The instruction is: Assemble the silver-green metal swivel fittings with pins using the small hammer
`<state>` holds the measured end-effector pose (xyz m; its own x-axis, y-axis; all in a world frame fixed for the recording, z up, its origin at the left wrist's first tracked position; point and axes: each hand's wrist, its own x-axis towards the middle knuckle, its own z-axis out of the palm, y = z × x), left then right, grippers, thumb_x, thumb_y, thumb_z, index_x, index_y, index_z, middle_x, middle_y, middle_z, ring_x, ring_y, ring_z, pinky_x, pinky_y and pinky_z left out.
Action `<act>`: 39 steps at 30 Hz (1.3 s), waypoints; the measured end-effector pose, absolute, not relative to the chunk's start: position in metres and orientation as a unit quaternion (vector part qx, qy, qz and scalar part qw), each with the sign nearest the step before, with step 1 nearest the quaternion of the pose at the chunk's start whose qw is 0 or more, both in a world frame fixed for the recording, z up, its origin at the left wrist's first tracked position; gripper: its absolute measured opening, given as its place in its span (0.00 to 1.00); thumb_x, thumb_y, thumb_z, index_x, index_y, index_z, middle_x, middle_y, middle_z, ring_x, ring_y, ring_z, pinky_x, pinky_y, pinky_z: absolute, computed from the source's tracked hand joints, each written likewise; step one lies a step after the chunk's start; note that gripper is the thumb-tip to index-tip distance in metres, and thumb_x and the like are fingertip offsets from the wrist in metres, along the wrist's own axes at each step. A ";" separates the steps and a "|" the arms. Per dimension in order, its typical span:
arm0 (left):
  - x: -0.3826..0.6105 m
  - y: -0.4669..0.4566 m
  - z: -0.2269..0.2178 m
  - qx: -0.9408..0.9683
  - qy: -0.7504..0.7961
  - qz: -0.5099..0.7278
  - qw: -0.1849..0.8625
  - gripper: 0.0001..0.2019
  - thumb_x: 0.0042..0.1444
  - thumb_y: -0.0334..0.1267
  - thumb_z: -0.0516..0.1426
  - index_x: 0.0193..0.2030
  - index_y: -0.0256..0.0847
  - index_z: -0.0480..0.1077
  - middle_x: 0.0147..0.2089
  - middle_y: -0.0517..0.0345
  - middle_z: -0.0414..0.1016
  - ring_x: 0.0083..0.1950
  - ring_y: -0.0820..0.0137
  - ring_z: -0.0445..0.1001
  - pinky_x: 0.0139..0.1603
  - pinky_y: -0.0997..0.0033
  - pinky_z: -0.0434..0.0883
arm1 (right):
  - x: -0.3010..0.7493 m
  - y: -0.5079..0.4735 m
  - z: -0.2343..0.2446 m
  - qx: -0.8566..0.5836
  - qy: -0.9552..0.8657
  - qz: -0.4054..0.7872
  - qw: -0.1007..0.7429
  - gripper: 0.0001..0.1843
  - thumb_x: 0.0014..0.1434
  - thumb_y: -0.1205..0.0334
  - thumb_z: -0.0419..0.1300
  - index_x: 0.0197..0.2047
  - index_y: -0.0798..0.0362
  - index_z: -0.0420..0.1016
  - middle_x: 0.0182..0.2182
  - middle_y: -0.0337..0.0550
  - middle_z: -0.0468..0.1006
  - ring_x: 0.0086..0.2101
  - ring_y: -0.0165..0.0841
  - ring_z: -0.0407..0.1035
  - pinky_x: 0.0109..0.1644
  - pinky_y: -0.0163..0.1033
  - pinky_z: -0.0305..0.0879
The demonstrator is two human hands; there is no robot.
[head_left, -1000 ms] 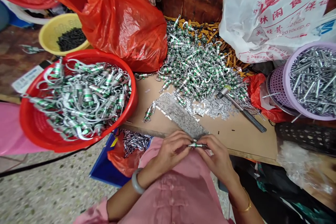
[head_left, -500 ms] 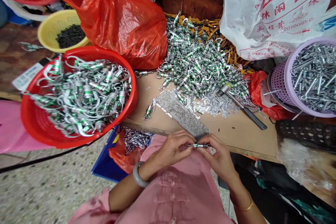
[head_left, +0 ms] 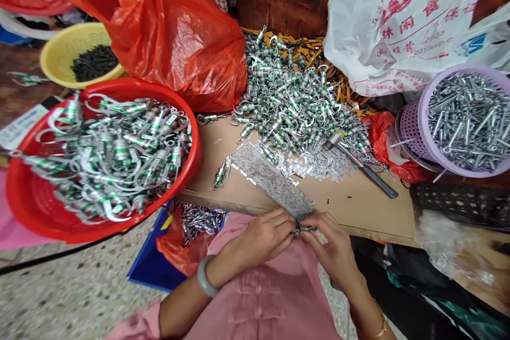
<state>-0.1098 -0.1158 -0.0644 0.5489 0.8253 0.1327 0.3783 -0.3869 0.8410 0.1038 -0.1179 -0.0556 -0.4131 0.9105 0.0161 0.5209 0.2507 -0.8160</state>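
My left hand (head_left: 263, 239) and my right hand (head_left: 330, 247) meet at the near edge of the wooden board (head_left: 350, 204), both pinched on one small silver and green metal clip (head_left: 303, 230) between their fingertips. A grey stone slab (head_left: 271, 180) lies on the board just beyond my fingers. Further back sits a big heap of the same silver and green clips (head_left: 295, 101). Small flat metal pieces (head_left: 319, 166) lie scattered by the heap.
A red basket (head_left: 24, 207) full of clips stands at the left, a yellow bowl (head_left: 59, 53) of dark bits behind it. A red plastic bag (head_left: 175, 37), a white printed bag (head_left: 398, 32), a purple basket (head_left: 422, 117) of metal pins and a screwdriver (head_left: 366, 170) surround the board.
My hands stay together on the clip, sinking slightly lower in view; the clip is more covered by my fingers. The view has shifted a little to the right.
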 end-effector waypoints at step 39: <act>-0.085 -0.133 -0.112 0.200 0.516 0.534 0.640 0.20 0.41 0.35 0.73 0.36 0.41 0.67 0.29 0.65 0.75 0.30 0.73 0.74 0.32 0.77 0.68 | 0.147 -0.015 -0.089 -0.633 -0.773 0.026 -0.015 0.08 0.62 0.68 0.58 0.41 0.55 0.78 0.36 0.51 0.81 0.36 0.41 0.75 0.39 0.40 0.61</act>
